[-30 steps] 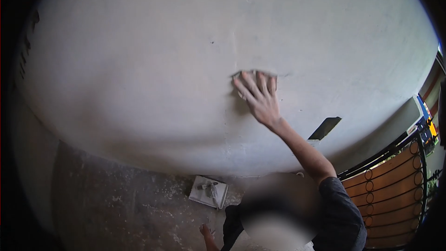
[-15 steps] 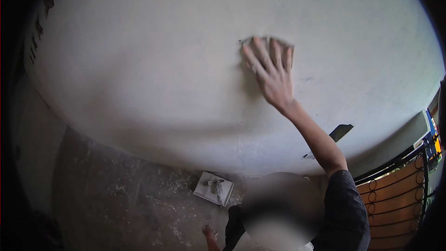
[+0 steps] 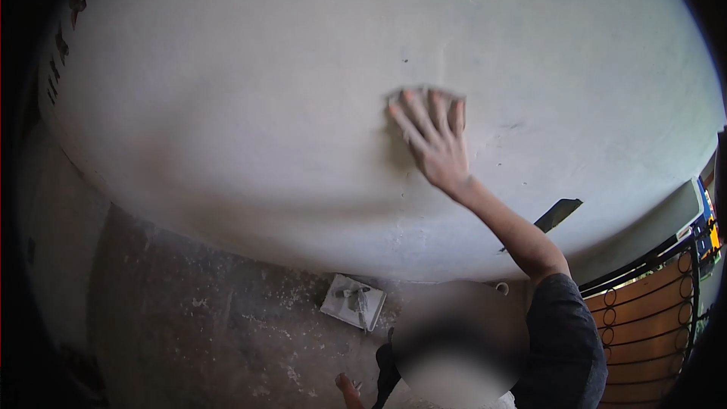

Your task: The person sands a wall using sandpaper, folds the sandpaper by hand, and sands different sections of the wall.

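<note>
My right hand [image 3: 439,140] lies flat against the pale wall [image 3: 265,98] with its fingers spread. Under the fingers it presses a thin sheet of what looks like sandpaper [image 3: 463,106], whose dark edge shows past the fingertips. Pale dust seems to coat the hand. Low in the view, my left hand [image 3: 347,383] hangs away from the wall with its fingers curled; whether it holds anything is too small to tell. Cracks and small dark marks show on the wall around my right hand.
On the stained concrete floor [image 3: 189,318] a whitish square board or container [image 3: 337,303] bears handled tools. A dark patch [image 3: 559,214] marks the wall right of my forearm. An ornamental metal gate [image 3: 644,318] stands at the lower right. A blurred area covers the bottom middle.
My right hand has slid down and a little left along the wall with the sheet, uncovering a small dark mark above the fingertips. The view has shifted slightly.
</note>
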Action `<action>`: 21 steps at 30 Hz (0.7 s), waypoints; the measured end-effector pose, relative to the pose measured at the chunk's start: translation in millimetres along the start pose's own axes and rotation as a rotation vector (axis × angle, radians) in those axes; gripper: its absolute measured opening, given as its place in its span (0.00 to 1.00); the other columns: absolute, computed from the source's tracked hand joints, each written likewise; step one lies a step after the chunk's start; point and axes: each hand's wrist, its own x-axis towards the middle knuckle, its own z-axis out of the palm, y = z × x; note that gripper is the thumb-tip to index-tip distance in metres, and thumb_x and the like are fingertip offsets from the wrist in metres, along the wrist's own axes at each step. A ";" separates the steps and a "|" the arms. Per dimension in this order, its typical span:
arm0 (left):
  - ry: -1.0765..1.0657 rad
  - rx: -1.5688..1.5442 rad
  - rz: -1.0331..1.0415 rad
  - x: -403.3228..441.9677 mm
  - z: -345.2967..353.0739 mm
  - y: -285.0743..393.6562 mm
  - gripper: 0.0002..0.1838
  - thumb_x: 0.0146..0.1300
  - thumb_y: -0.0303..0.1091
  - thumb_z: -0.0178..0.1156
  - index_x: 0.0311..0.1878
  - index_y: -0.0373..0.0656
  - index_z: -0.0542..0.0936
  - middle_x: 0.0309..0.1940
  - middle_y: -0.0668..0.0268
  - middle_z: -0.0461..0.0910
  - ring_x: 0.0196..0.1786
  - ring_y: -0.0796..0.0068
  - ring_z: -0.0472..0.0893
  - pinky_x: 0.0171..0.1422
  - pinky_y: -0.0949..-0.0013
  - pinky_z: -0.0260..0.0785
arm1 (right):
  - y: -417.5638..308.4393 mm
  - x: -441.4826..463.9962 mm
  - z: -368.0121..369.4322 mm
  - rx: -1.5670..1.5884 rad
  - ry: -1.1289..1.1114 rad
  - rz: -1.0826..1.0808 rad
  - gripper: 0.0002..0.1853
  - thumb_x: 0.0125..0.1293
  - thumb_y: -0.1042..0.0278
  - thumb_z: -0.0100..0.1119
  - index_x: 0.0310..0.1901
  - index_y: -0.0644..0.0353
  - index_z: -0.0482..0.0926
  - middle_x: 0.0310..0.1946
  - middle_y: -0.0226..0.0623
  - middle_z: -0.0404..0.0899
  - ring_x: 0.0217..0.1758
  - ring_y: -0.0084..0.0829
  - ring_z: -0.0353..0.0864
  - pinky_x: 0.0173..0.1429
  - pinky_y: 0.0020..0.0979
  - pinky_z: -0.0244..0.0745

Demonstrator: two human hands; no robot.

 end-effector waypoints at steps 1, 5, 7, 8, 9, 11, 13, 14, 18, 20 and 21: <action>-0.004 0.001 0.003 -5.0 0.1 6.7 0.30 0.67 0.48 0.53 0.72 0.58 0.63 0.66 0.61 0.65 0.59 0.50 0.69 0.58 0.37 0.72 | -2.8 -21.8 13.4 0.033 -0.049 -0.058 0.36 0.71 0.61 0.52 0.79 0.36 0.54 0.81 0.28 0.50 0.79 0.41 0.56 0.79 0.62 0.46; -0.009 0.006 -0.004 -25.2 -5.8 9.0 0.30 0.67 0.48 0.53 0.72 0.58 0.63 0.66 0.62 0.65 0.59 0.50 0.69 0.58 0.37 0.72 | 13.1 -9.0 -1.3 -0.056 -0.153 -0.183 0.38 0.70 0.62 0.54 0.79 0.35 0.53 0.81 0.26 0.50 0.80 0.41 0.55 0.80 0.61 0.44; -0.015 0.003 -0.002 -37.8 -2.1 15.3 0.30 0.67 0.48 0.53 0.72 0.58 0.63 0.67 0.62 0.64 0.59 0.50 0.69 0.58 0.37 0.72 | 10.6 19.5 -16.3 -0.015 -0.061 -0.135 0.38 0.69 0.61 0.55 0.79 0.36 0.54 0.80 0.27 0.51 0.79 0.41 0.56 0.79 0.61 0.45; -0.018 0.001 -0.003 -37.2 -0.9 11.6 0.30 0.67 0.48 0.53 0.72 0.58 0.63 0.67 0.62 0.64 0.60 0.50 0.69 0.58 0.37 0.72 | 10.5 19.3 -15.3 -0.013 -0.062 -0.138 0.38 0.69 0.61 0.55 0.79 0.36 0.54 0.80 0.27 0.51 0.79 0.41 0.56 0.79 0.61 0.45; -0.018 -0.001 -0.004 -36.8 -3.6 8.2 0.30 0.67 0.48 0.53 0.72 0.58 0.63 0.67 0.62 0.64 0.60 0.50 0.69 0.58 0.37 0.72 | 7.8 16.8 -16.1 -0.018 -0.065 -0.103 0.37 0.70 0.59 0.55 0.79 0.36 0.54 0.80 0.27 0.51 0.79 0.42 0.57 0.78 0.62 0.46; -0.015 -0.004 0.004 -39.1 -8.1 14.9 0.30 0.67 0.48 0.53 0.72 0.58 0.63 0.67 0.62 0.64 0.60 0.49 0.69 0.58 0.37 0.72 | 3.7 -6.7 -8.6 -0.008 -0.076 -0.064 0.35 0.72 0.56 0.53 0.79 0.37 0.55 0.79 0.27 0.53 0.77 0.44 0.59 0.77 0.62 0.48; -0.025 -0.009 0.014 -41.0 -4.2 24.8 0.30 0.67 0.48 0.53 0.72 0.58 0.63 0.67 0.62 0.64 0.60 0.49 0.69 0.58 0.37 0.72 | 11.2 -44.6 10.3 -0.037 -0.089 -0.102 0.35 0.72 0.56 0.53 0.78 0.38 0.55 0.79 0.28 0.54 0.77 0.44 0.59 0.77 0.62 0.48; -0.033 -0.015 0.011 -39.3 -1.6 20.3 0.30 0.67 0.48 0.53 0.72 0.58 0.63 0.67 0.62 0.64 0.60 0.49 0.69 0.58 0.37 0.72 | 11.0 -43.7 3.8 -0.065 -0.108 -0.148 0.34 0.72 0.56 0.52 0.78 0.38 0.56 0.79 0.28 0.55 0.77 0.43 0.59 0.77 0.61 0.49; -0.031 -0.021 0.013 -42.9 0.6 8.7 0.30 0.67 0.48 0.53 0.72 0.58 0.63 0.67 0.62 0.64 0.60 0.49 0.69 0.58 0.37 0.72 | -4.5 8.8 -10.2 -0.008 -0.087 -0.129 0.33 0.72 0.57 0.51 0.78 0.40 0.56 0.79 0.29 0.55 0.77 0.41 0.59 0.78 0.59 0.48; -0.026 -0.023 0.013 -39.1 -3.0 -0.2 0.30 0.67 0.48 0.53 0.72 0.58 0.63 0.67 0.62 0.64 0.61 0.49 0.69 0.58 0.37 0.72 | -8.7 21.3 -11.5 -0.026 -0.072 -0.135 0.34 0.72 0.56 0.50 0.78 0.40 0.56 0.79 0.29 0.54 0.78 0.41 0.58 0.79 0.59 0.46; -0.025 -0.019 0.012 -35.7 -5.3 -4.9 0.30 0.67 0.48 0.53 0.72 0.58 0.63 0.67 0.62 0.64 0.61 0.49 0.69 0.58 0.37 0.72 | -7.7 14.5 -9.7 -0.003 -0.098 -0.132 0.33 0.73 0.56 0.50 0.78 0.40 0.55 0.79 0.29 0.53 0.78 0.41 0.57 0.79 0.58 0.46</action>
